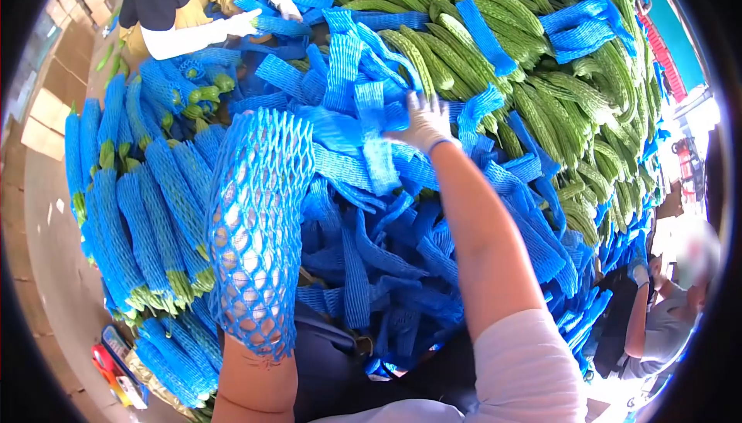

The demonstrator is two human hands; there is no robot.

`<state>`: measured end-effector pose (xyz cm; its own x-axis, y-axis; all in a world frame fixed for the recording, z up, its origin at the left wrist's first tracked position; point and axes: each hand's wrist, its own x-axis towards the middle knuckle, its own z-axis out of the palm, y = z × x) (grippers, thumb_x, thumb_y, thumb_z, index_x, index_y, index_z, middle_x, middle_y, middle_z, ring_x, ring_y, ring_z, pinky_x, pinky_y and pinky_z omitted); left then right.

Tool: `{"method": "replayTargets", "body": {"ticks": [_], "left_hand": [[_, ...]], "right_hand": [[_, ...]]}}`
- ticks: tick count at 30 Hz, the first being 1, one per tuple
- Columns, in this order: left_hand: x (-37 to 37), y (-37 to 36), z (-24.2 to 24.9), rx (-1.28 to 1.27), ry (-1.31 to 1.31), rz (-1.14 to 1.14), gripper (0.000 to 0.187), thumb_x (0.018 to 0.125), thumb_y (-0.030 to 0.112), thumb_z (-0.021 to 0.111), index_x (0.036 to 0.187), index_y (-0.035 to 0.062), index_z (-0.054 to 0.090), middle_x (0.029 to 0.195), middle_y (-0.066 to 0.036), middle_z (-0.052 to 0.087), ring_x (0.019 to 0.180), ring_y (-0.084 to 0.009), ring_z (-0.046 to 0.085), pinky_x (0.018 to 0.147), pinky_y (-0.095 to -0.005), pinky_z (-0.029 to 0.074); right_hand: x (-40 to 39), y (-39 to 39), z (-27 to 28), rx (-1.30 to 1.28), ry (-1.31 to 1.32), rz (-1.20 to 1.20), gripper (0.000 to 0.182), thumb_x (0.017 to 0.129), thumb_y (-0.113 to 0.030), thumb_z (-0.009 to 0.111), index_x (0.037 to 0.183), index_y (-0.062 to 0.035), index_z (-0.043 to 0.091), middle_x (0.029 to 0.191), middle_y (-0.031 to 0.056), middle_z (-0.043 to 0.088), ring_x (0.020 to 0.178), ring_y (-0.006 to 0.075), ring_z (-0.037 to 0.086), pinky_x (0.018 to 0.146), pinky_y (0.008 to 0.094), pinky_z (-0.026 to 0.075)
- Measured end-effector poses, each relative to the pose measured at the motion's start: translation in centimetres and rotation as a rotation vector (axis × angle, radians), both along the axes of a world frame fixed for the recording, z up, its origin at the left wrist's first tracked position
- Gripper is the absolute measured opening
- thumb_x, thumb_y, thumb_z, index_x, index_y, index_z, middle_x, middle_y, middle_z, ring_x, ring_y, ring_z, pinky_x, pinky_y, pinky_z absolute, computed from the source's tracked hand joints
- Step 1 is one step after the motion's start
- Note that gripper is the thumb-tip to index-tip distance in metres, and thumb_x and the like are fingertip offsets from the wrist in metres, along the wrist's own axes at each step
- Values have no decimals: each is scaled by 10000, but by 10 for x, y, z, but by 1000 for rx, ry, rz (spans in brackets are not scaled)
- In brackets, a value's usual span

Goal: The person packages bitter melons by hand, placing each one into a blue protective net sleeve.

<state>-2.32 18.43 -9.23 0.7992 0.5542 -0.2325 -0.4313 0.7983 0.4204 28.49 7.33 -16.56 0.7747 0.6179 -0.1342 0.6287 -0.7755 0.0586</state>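
My right hand (pixel 427 123), in a pale glove, reaches over the pile of blue foam net sleeves (pixel 379 268), its fingers spread beside several loose sleeves. A wide blue net (pixel 259 230) is stretched around my left forearm. My left hand lies hidden under or beyond the net and the sleeves, so its fingers do not show. Green bitter gourds (pixel 487 29) are heaped beyond my right hand. To the left lie gourds wrapped in blue sleeves (pixel 147 226), their green ends sticking out.
A co-worker's gloved hand (pixel 246 23) is at the heap's far left. Another person (pixel 665 322) sits at the lower right. Cardboard boxes (pixel 58 102) stand along the left edge. A red and white object (pixel 116 377) lies at the lower left.
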Motion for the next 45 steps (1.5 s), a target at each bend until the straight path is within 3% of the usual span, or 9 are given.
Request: {"method": "replayTargets", "body": {"ticks": [3,6,14,18,20,26,32,37,45], "left_hand": [[7,5,-3,-10,21,-4,492,958,116,399,1424,164,251,1344,-113,442,1199,-274,489,998,-470,418],[13,11,-6,-4,30,-14,497,960,115,397,1429,168,242,1347,-113,439,1201,-274,488,996,-469,421],[28,16,-11,-15,21,-49,512,963,112,389,1441,180,218,1356,-111,429,1204,-273,485,991,-467,428],[30,13,-9,-14,14,-60,520,965,110,385,1448,185,206,1360,-110,424,1206,-273,483,988,-465,432],[30,10,-8,-11,11,-70,524,966,109,384,1451,188,200,1362,-110,422,1207,-273,483,987,-465,434],[32,4,-5,5,15,-88,536,969,106,378,1460,197,182,1368,-108,414,1209,-272,481,983,-463,440],[33,0,-3,6,10,-108,549,972,104,372,1469,205,164,1374,-107,407,1212,-272,478,980,-461,446],[49,-10,-1,9,-13,-155,559,974,102,368,1477,212,149,1380,-106,401,1214,-272,477,976,-459,451],[68,-6,10,54,-26,-160,577,978,98,360,1489,223,126,1388,-104,391,1217,-271,474,971,-456,459]], "right_hand": [[-51,30,-40,121,30,188,1003,675,-555,711,1409,-25,279,1270,212,522,1260,329,430,1108,471,207],[-119,29,-54,-10,375,486,583,782,-268,659,1272,-49,432,1041,191,636,898,310,656,713,418,541],[-134,-40,42,-318,1319,913,656,788,-350,664,1338,-47,476,1337,177,512,1210,348,491,1041,369,373],[-26,-47,3,425,563,714,362,860,-275,581,1131,-35,602,1207,155,603,1078,345,581,930,386,452],[-10,-52,-21,414,319,-293,313,845,-265,577,1067,-46,605,1100,160,645,1003,347,615,878,397,473],[-5,-39,-81,933,156,-851,446,758,-341,643,1032,5,574,967,251,645,904,389,623,849,417,470],[30,-46,-71,965,32,-648,384,773,-359,643,891,6,629,888,213,654,837,355,628,802,415,478],[59,-16,-70,704,274,-601,749,742,-469,684,1278,2,456,1204,241,580,1120,388,558,964,412,429],[53,-29,-3,861,333,-456,571,724,-391,726,1111,5,587,967,194,666,913,318,644,817,358,488]]}}
